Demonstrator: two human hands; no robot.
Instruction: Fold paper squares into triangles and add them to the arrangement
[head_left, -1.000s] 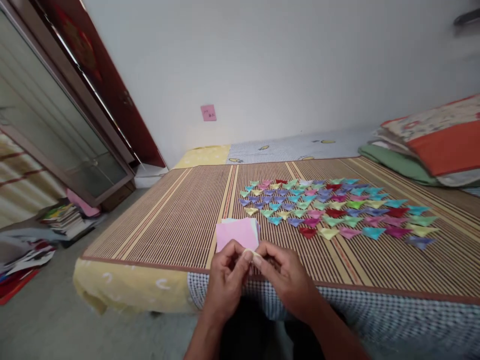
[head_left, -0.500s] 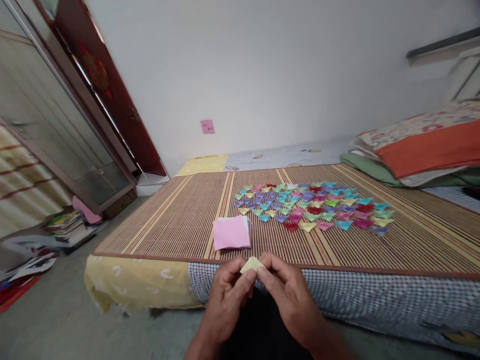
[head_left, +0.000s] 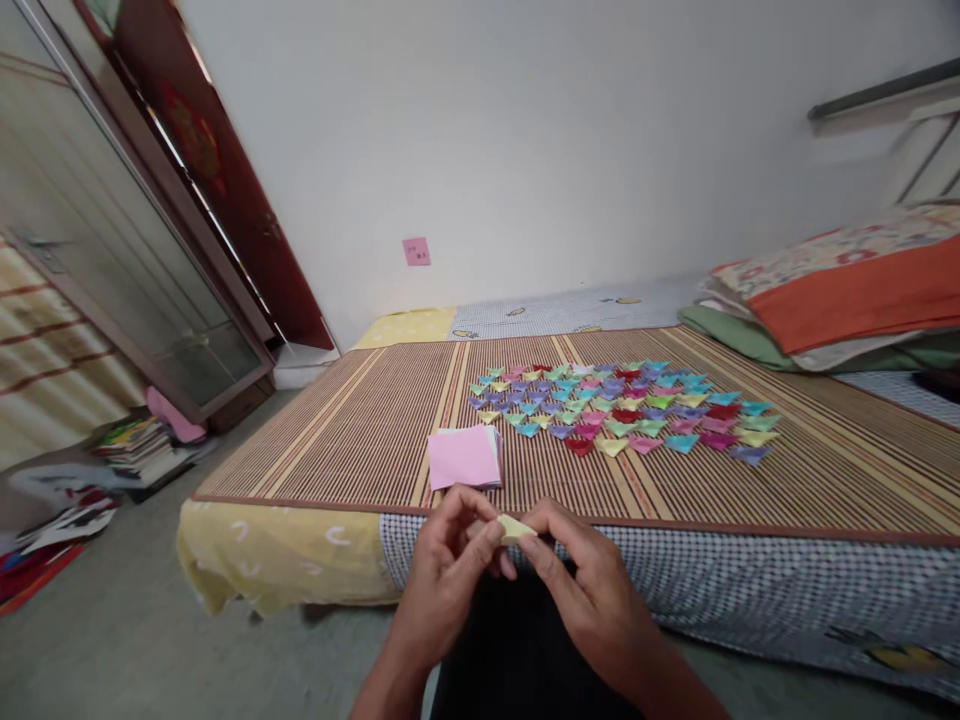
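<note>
A small pale yellow folded paper (head_left: 516, 528) is held between both hands, in front of the bed's near edge. My left hand (head_left: 454, 565) pinches its left end between thumb and fingers. The right end is gripped by my right hand (head_left: 581, 570), thumb below and index finger above. Just beyond my left hand lies a stack of square paper with a pink sheet (head_left: 465, 458) on top. Further right, several rows of small folded paper shapes (head_left: 611, 446) in many colours are spread on the striped mat (head_left: 337, 440).
Folded bedding (head_left: 855, 290) is piled at the right end of the bed. A pink note (head_left: 416, 251) is stuck on the wall. Books (head_left: 139, 450) are stacked on the left, near a glass-panelled door (head_left: 142, 230).
The yellow paper has turned and now shows as a narrower shape. My left hand has shifted slightly up, its fingers bent differently. The view has moved a little.
</note>
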